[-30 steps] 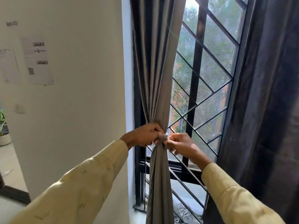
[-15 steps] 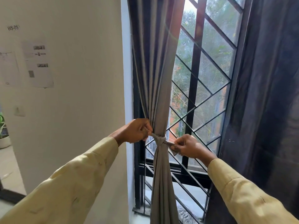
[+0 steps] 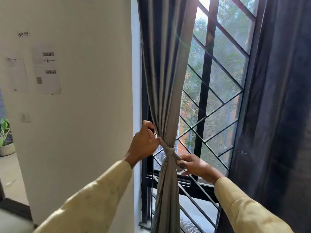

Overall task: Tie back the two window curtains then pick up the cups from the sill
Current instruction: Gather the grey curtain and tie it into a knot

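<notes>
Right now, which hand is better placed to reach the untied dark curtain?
Right, probably: the right hand lies between the knotted grey curtain and the dark curtain; the left hand is farther.

"WS-05" label [image 3: 23, 34] on white wall [image 3: 87, 98]

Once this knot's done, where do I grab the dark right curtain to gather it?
Probably take the right curtain by its inner edge, about level with the knot, coming from its left. That edge hangs free in loose vertical folds, so it should bunch easily rightward.
</notes>
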